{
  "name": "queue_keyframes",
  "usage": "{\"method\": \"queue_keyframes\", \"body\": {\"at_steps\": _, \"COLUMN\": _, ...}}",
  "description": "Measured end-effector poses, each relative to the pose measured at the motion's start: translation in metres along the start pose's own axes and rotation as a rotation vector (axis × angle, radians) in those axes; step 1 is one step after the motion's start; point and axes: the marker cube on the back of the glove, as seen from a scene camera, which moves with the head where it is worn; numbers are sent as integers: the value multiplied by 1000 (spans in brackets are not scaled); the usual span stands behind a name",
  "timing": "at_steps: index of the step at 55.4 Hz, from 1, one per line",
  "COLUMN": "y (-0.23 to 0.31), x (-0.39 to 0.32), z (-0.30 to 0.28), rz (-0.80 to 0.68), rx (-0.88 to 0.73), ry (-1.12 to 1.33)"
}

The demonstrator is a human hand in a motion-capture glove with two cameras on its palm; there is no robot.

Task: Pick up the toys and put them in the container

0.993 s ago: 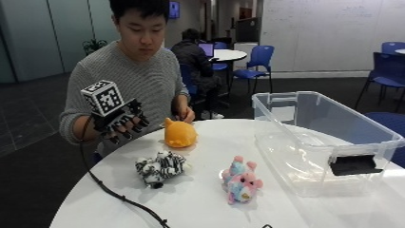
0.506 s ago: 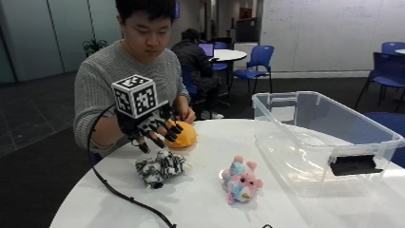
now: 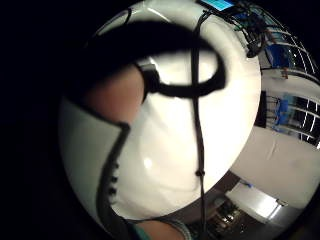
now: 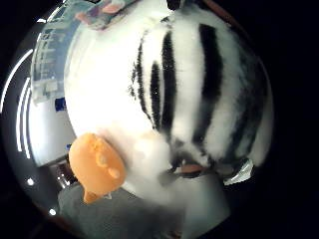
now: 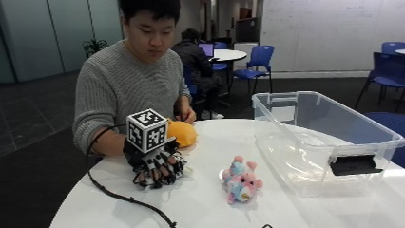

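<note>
Lower left of the outside view: the gloved right hand sits on top of the zebra toy on the white round table, fingers draped down and curled over it. The thumb-side palm view is filled with that toy's fuzzy white plush and bold black stripes, very close to the palm. Which way the zebra points, I cannot tell; the hand covers most of it.

Just behind the hand, left of centre, the round orange plush rests by the person's bare hand. At lower centre lies the pink-and-blue pastel plush, long axis running front to back, pink ears at both ends. The clear plastic container stands at right, a black handle on its near end. No readable writing anywhere.
</note>
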Motion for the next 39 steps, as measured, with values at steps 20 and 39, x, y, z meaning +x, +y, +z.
{"method": "queue_keyframes", "body": {"at_steps": 20, "y": 2, "x": 1, "z": -28, "rz": -36, "rx": 189, "ry": -88}}
{"method": "queue_keyframes", "body": {"at_steps": 39, "y": -2, "x": -34, "z": -231, "rz": -128, "rx": 531, "ry": -53}}
